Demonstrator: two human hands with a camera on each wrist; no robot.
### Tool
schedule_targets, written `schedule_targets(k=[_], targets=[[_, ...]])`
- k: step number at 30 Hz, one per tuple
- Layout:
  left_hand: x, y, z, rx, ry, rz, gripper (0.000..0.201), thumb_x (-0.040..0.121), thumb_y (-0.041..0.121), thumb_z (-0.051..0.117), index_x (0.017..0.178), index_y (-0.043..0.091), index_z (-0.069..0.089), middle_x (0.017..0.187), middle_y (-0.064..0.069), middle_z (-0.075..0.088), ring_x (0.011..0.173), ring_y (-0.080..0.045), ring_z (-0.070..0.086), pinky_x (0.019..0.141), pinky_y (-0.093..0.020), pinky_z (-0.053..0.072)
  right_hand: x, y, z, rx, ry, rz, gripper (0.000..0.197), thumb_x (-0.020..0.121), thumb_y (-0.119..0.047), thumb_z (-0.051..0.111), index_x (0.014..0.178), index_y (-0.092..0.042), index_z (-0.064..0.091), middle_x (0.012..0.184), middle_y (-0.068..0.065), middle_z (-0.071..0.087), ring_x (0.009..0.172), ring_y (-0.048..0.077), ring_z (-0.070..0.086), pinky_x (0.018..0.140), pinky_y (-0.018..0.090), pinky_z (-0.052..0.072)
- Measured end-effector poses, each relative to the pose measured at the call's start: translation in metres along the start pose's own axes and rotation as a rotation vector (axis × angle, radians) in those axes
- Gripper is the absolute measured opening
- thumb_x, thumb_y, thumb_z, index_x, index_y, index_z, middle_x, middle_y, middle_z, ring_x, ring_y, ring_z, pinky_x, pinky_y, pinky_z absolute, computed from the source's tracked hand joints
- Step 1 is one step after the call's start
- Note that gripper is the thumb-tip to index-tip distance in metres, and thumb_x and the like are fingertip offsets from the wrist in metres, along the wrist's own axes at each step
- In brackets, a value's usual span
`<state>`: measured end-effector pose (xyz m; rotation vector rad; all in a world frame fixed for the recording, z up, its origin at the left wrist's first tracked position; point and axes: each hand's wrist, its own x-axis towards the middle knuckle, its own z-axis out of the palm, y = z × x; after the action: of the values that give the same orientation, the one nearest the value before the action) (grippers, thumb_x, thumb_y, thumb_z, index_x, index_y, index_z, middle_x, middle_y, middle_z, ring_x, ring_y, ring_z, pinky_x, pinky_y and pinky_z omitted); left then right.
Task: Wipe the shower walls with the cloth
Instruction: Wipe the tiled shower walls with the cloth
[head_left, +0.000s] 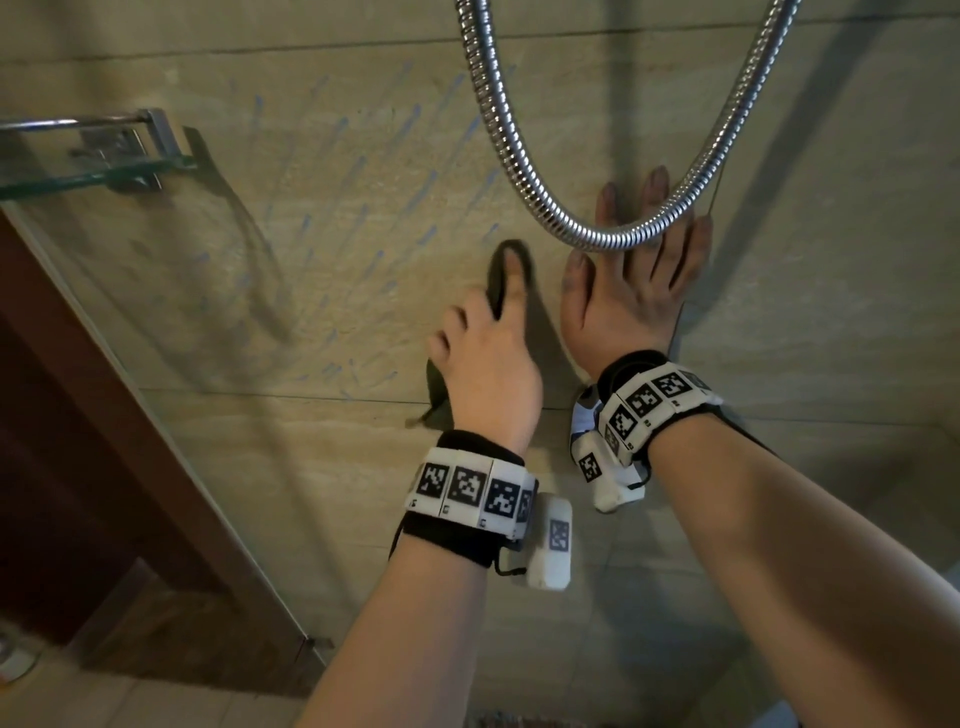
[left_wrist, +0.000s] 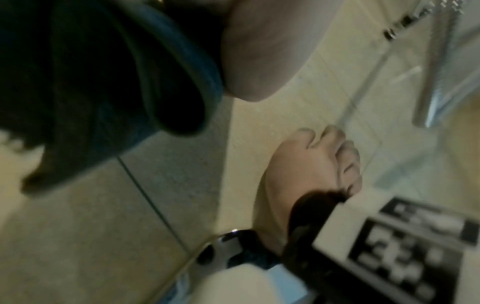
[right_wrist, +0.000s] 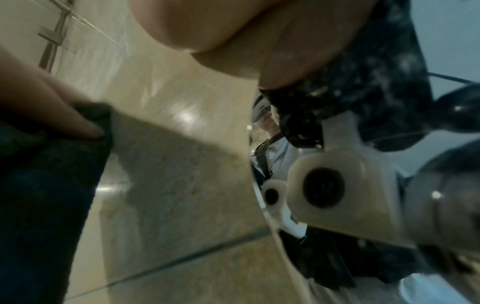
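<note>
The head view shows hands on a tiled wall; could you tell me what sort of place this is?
Most likely a shower stall in a bathroom: a metal shower hose loops down over the beige tiled wall, and a glass shelf on chrome brackets is fixed at the left.

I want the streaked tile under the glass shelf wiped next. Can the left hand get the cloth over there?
Probably yes. The left hand presses the cloth on the same wall; bare tile lies between it and the glass shelf. The hose hangs to its right.
</note>
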<state>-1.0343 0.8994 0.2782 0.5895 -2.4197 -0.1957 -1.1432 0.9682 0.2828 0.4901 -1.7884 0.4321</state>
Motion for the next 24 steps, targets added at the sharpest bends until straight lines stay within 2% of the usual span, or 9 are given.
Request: schedule_targets(k=[3,6,7,12,14,17,19,21,24], targets=[[0.004,0.004,-0.002,0.081,0.053,0.138,0.075,0.086,0.006,0.036,0.152,0.031,0.01,0.123,-0.015,0.041,0.107,-0.034,0.04,0.087,-0.043,0.031,0.0,0.001,0.0,-0.002,0.021,-0.006,0.055,0.1,-0.04,0.027,0.144,-0.008,0.035,0.146,0.03,0.033,0.136,0.037,0.017,0.115,0.05,0.005],[0.01,0.001,-0.003,0.185,0.242,0.199,0.07,0.077,0.009,0.029,0.142,0.031,0.042,0.103,-0.011,0.053,0.088,-0.03,0.049,0.073,-0.039,0.036,0.0,0.002,0.001,-0.007,0.042,-0.014,0.054,0.1,-0.039,0.028,0.143,-0.007,0.038,0.144,0.03,0.036,0.135,0.038,0.02,0.112,0.053,0.012],[0.012,0.0,-0.003,0.206,0.286,0.198,0.068,0.077,0.009,0.032,0.141,0.03,0.044,0.1,-0.011,0.054,0.086,-0.029,0.05,0.072,-0.039,0.037,0.0,0.002,0.001,-0.005,0.049,-0.013,0.054,0.1,-0.038,0.03,0.142,-0.007,0.039,0.144,0.03,0.036,0.135,0.038,0.02,0.112,0.054,0.014],[0.015,-0.002,-0.008,0.176,0.086,-0.048,0.078,0.087,0.012,0.046,0.153,0.016,0.003,0.118,-0.017,0.048,0.104,-0.033,0.049,0.087,-0.042,0.037,-0.001,0.001,0.001,0.009,0.055,-0.015,0.054,0.099,-0.037,0.03,0.142,-0.007,0.039,0.145,0.03,0.036,0.135,0.038,0.021,0.114,0.051,0.008],[0.009,-0.004,0.001,0.153,0.046,-0.148,0.078,0.089,0.015,0.047,0.151,0.005,0.0,0.118,-0.016,0.051,0.104,-0.032,0.052,0.088,-0.041,0.039,0.0,0.001,0.001,0.009,0.042,-0.012,0.054,0.099,-0.037,0.029,0.143,-0.007,0.038,0.145,0.03,0.034,0.136,0.039,0.019,0.115,0.049,0.004],[-0.001,-0.004,0.008,0.107,0.008,-0.234,0.076,0.088,0.018,0.048,0.147,-0.008,0.008,0.115,-0.017,0.055,0.102,-0.03,0.056,0.086,-0.039,0.043,0.0,0.002,0.0,0.01,0.026,-0.008,0.054,0.099,-0.038,0.027,0.145,-0.009,0.033,0.146,0.03,0.033,0.136,0.038,0.019,0.114,0.051,0.007],[0.0,-0.001,0.007,0.079,-0.035,-0.22,0.076,0.091,0.018,0.046,0.147,-0.009,0.002,0.123,-0.02,0.05,0.11,-0.031,0.052,0.091,-0.041,0.04,-0.001,0.001,0.001,0.02,0.034,-0.008,0.054,0.099,-0.038,0.026,0.144,-0.008,0.034,0.146,0.03,0.034,0.136,0.038,0.019,0.114,0.05,0.007],[0.006,0.006,-0.001,0.06,0.012,-0.136,0.075,0.093,0.016,0.044,0.149,-0.004,-0.003,0.13,-0.021,0.044,0.117,-0.033,0.046,0.096,-0.042,0.036,-0.001,0.001,0.003,0.01,0.046,-0.004,0.054,0.099,-0.038,0.029,0.143,-0.008,0.036,0.145,0.03,0.035,0.136,0.038,0.02,0.114,0.05,0.007],[0.016,0.017,-0.017,0.065,0.066,0.021,0.065,0.09,0.015,0.025,0.152,0.01,0.007,0.132,-0.018,0.039,0.12,-0.034,0.04,0.097,-0.043,0.031,0.001,0.003,0.009,-0.045,0.115,-0.009,0.05,0.098,-0.037,0.037,0.141,-0.011,0.036,0.14,0.029,0.043,0.133,0.039,0.027,0.112,0.053,0.019]])
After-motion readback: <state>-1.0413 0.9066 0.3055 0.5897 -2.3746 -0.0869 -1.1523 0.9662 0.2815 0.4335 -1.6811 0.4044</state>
